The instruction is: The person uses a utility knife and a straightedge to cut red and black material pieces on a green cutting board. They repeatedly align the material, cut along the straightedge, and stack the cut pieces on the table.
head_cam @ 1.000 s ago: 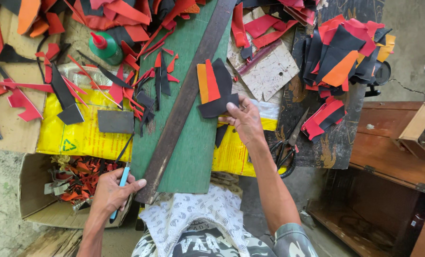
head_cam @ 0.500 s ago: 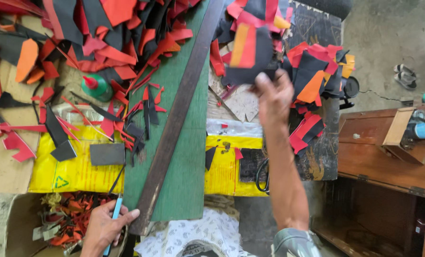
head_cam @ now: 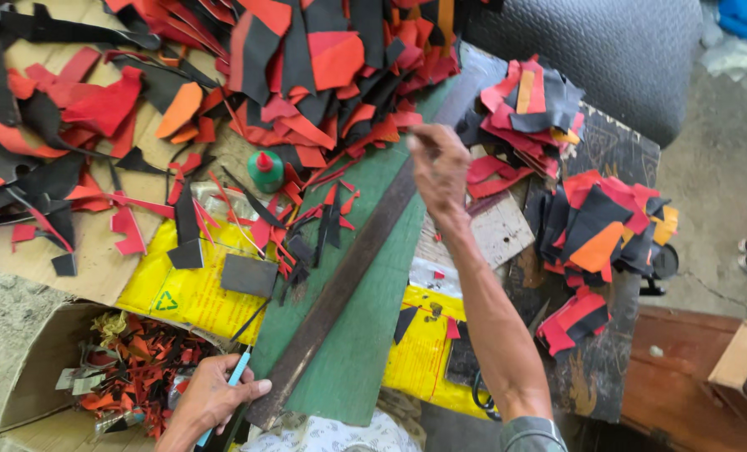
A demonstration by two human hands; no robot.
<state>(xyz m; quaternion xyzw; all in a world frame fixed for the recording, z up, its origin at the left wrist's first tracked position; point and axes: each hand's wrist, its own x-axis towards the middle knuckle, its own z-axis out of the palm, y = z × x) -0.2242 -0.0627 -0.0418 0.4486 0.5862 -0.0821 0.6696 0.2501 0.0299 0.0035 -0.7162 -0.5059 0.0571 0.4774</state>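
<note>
Head view: I see my right hand (head_cam: pixel 437 172) pinching the far end of the long, stiff, heavy-looking ruler (head_cam: pixel 348 280) lying diagonally on the green board (head_cam: pixel 365 351), left hand (head_cam: pixel 210 398) gripping a blue knife (head_cam: pixel 223 402) and steadying its near end.

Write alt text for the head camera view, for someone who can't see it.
A person's right hand rests on the far end of a long dark straightedge lying across a green cutting board, while the left hand grips a light blue tool beside the near end. Red, black and orange scraps cover the table.
</note>
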